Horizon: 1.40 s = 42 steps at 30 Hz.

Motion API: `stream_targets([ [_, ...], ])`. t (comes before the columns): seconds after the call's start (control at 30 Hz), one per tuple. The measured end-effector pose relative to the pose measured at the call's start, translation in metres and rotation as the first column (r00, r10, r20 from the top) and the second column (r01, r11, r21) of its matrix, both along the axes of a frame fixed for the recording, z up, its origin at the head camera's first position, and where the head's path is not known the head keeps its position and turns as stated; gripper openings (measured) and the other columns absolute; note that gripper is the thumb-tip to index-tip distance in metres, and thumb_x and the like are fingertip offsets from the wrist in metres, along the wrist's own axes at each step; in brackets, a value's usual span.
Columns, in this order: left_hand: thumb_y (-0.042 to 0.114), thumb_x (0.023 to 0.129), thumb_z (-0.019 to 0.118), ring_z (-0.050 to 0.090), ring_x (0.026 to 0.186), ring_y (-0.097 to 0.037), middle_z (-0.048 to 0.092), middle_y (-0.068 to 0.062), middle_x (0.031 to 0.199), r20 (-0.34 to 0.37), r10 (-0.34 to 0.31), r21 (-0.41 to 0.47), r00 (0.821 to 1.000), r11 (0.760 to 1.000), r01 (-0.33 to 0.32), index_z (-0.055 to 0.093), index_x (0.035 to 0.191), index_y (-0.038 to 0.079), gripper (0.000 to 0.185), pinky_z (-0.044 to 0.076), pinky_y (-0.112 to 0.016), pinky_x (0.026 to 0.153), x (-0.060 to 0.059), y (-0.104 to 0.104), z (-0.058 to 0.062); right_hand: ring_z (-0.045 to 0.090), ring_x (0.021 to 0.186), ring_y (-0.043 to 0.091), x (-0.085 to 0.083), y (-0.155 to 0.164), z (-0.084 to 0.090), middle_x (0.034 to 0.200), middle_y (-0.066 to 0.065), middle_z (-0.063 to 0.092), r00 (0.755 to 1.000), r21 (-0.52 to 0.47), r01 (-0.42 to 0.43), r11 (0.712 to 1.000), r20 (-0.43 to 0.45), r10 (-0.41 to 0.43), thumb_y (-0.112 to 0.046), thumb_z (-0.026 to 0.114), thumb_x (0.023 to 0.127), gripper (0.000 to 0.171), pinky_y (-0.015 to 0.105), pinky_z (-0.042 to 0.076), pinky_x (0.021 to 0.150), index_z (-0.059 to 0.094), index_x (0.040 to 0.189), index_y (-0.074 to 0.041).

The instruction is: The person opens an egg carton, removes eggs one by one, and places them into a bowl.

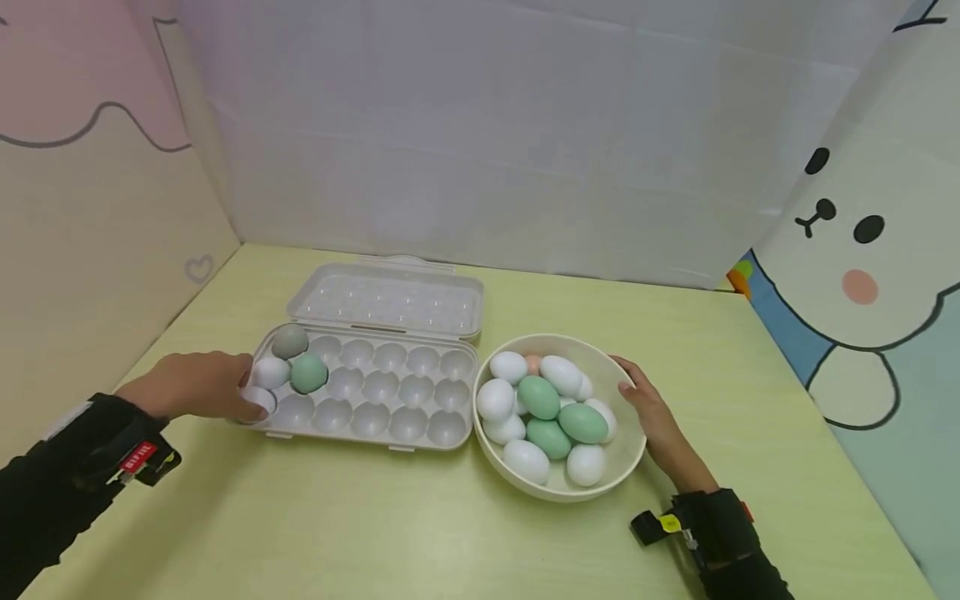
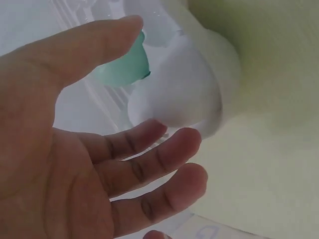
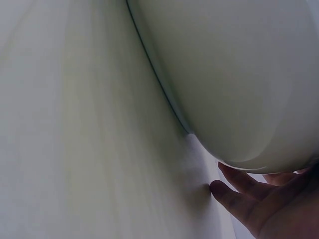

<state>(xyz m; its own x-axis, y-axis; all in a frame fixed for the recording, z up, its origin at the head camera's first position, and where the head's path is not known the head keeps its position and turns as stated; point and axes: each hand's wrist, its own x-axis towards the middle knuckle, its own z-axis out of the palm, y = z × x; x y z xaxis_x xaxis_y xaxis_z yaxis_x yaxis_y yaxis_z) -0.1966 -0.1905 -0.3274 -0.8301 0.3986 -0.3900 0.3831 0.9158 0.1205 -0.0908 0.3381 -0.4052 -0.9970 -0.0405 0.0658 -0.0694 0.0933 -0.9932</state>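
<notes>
My left hand (image 1: 206, 385) is at the left end of a clear plastic egg tray (image 1: 322, 427), its fingers spread and slightly bent. Just past its fingertips in the left wrist view, a white egg (image 2: 184, 84) sits in the corner cup. Beside that egg are another white egg (image 1: 271, 372), a green egg (image 1: 308, 372) and a grey-green egg (image 1: 290, 341), each in a cup. With thumb over the rim and fingers against the outside, my right hand (image 1: 656, 421) holds a cream bowl (image 1: 626, 433). Several white and green eggs (image 1: 538, 397) fill the bowl, with a brownish one partly hidden.
The tray's lid (image 1: 386, 298) lies folded back behind it, and the bowl stands close to the tray's right end. Both rest on a pale yellow table (image 1: 360, 525). A white sheet (image 1: 480, 150) rises along the back edge, with printed panels at both sides.
</notes>
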Motion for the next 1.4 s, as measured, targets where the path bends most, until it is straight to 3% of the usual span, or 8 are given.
stream_targets([
  [0.23, 0.047, 0.074, 0.072, 0.044, 0.062, -0.017, 0.047, 0.0, 0.07, -0.05, -0.009, 0.016, 0.999, 1.0, 0.009, 0.054, 0.079, 0.011, 0.041, 0.033, -0.034, 0.053, 0.004, -0.001, -0.013, 0.048, 0.109, 0.001, 0.0, 0.0, 0.002, 0.123, -0.016, 0.048, 1.0, 0.001, 0.003, 1.0, -0.006, -0.003, -0.017, 0.032, 0.104, 0.039, 0.017, 0.041, 0.088, 0.032, 0.139, -0.001],
  [0.53, 0.036, 0.07, 0.072, 0.039, 0.054, -0.016, 0.042, 0.002, 0.061, -0.207, -0.052, 0.009, 0.977, 0.998, 0.055, 0.05, 0.065, 0.015, 0.032, 0.03, -0.032, 0.046, 0.007, -0.002, -0.022, 0.048, 0.109, 0.001, -0.001, -0.001, 0.002, 0.123, -0.016, 0.048, 1.0, 0.017, 0.001, 1.0, -0.011, -0.001, -0.017, 0.031, 0.104, 0.041, 0.016, 0.041, 0.088, 0.03, 0.14, 0.004],
  [0.77, 0.034, 0.065, 0.074, 0.038, 0.051, -0.014, 0.042, 0.005, 0.059, -0.326, -0.096, 0.042, 0.941, 0.992, 0.116, 0.049, 0.062, 0.017, 0.03, 0.03, -0.031, 0.044, 0.015, 0.001, -0.009, 0.049, 0.108, 0.0, -0.001, 0.0, 0.001, 0.122, -0.018, 0.049, 1.0, 0.013, -0.008, 1.0, -0.019, 0.008, -0.016, 0.032, 0.104, 0.042, 0.016, 0.041, 0.087, 0.029, 0.14, 0.006],
  [0.97, 0.035, 0.063, 0.079, 0.042, 0.058, -0.01, 0.048, 0.009, 0.065, -0.352, -0.212, 0.127, 0.912, 0.954, 0.271, 0.061, 0.073, 0.019, 0.026, 0.036, -0.03, 0.046, 0.017, 0.04, 0.017, 0.05, 0.107, -0.001, 0.0, 0.001, 0.0, 0.121, -0.018, 0.049, 1.0, 0.022, 0.004, 1.0, -0.017, -0.004, -0.016, 0.032, 0.104, 0.041, 0.015, 0.042, 0.086, 0.03, 0.139, 0.005],
  [1.03, 0.034, 0.063, 0.081, 0.043, 0.06, -0.009, 0.051, 0.01, 0.07, -0.36, -0.264, 0.184, 0.895, 0.92, 0.346, 0.061, 0.078, 0.02, 0.028, 0.038, -0.029, 0.049, 0.018, 0.059, 0.022, 0.05, 0.107, 0.0, 0.0, 0.001, 0.0, 0.121, -0.018, 0.049, 1.0, 0.02, 0.0, 1.0, -0.019, 0.001, -0.017, 0.032, 0.104, 0.041, 0.016, 0.042, 0.086, 0.03, 0.139, 0.005],
  [1.1, 0.033, 0.063, 0.081, 0.045, 0.062, -0.008, 0.053, 0.011, 0.073, -0.381, -0.317, 0.255, 0.869, 0.867, 0.428, 0.06, 0.08, 0.02, 0.03, 0.039, -0.028, 0.051, 0.019, 0.079, 0.022, 0.05, 0.106, 0.0, 0.001, 0.001, -0.001, 0.121, -0.018, 0.049, 1.0, 0.019, 0.003, 1.0, -0.019, -0.002, -0.017, 0.033, 0.104, 0.041, 0.016, 0.042, 0.086, 0.03, 0.139, 0.005],
  [1.27, 0.031, 0.064, 0.079, 0.049, 0.069, -0.005, 0.053, 0.014, 0.08, -0.44, -0.454, 0.403, 0.775, 0.672, 0.622, 0.055, 0.085, 0.021, 0.033, 0.042, -0.024, 0.058, 0.02, 0.133, 0.014, 0.049, 0.107, 0.0, 0.002, 0.001, -0.001, 0.121, -0.018, 0.049, 1.0, 0.022, 0.002, 1.0, -0.031, -0.002, -0.016, 0.032, 0.104, 0.041, 0.016, 0.041, 0.086, 0.03, 0.139, 0.006],
  [1.4, 0.027, 0.07, 0.077, 0.05, 0.078, -0.007, 0.056, 0.009, 0.092, -0.434, -0.568, 0.457, 0.699, 0.53, 0.714, 0.061, 0.109, 0.016, 0.044, 0.043, -0.023, 0.065, 0.024, 0.174, 0.011, 0.049, 0.107, -0.001, 0.002, -0.001, -0.002, 0.121, -0.018, 0.05, 0.999, 0.016, 0.0, 1.0, -0.036, 0.001, -0.016, 0.032, 0.104, 0.041, 0.016, 0.041, 0.086, 0.029, 0.139, 0.007],
])
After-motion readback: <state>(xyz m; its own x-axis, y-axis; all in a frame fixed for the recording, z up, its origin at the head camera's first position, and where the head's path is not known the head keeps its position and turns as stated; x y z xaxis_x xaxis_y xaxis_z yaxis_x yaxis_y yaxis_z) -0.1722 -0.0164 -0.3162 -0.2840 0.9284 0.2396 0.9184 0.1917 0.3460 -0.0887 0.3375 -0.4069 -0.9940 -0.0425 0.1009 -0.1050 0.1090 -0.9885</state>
